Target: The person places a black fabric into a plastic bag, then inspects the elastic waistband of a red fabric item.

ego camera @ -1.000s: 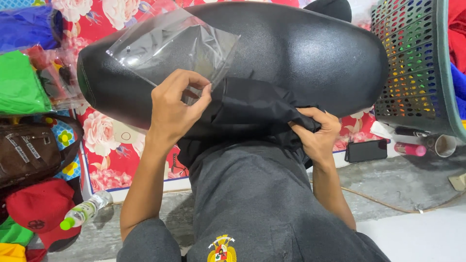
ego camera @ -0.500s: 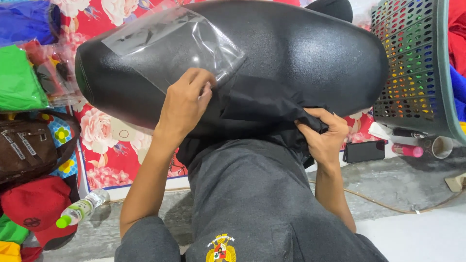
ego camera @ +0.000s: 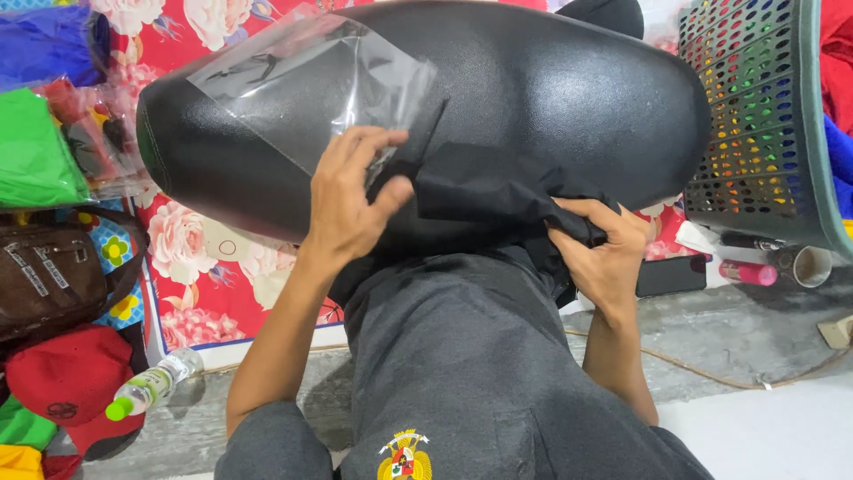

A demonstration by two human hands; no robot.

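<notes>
A large glossy black cushion-like seat (ego camera: 551, 98) lies across my lap. On its left half rests a clear plastic bag (ego camera: 311, 80). My left hand (ego camera: 351, 196) grips the bag's lower edge together with a corner of folded black cloth (ego camera: 498, 191), which is partly inside the bag's mouth. My right hand (ego camera: 600, 253) is closed on the bunched right end of the same black cloth, at the seat's near edge. My grey shorts (ego camera: 462, 364) fill the bottom of the view.
A red floral mat (ego camera: 204, 276) lies under the seat. Bagged green (ego camera: 35, 151) and blue garments, a brown bag (ego camera: 53, 276), a red cap (ego camera: 62, 373) and a green-capped bottle (ego camera: 147, 391) sit left. A perforated plastic basket (ego camera: 764, 116), a pink tube (ego camera: 746, 271) and a cup (ego camera: 800, 265) are right.
The clear bag has slid up and left over the seat. My left hand has moved toward the middle with the bag's edge, and the black cloth's corner now reaches into the bag.
</notes>
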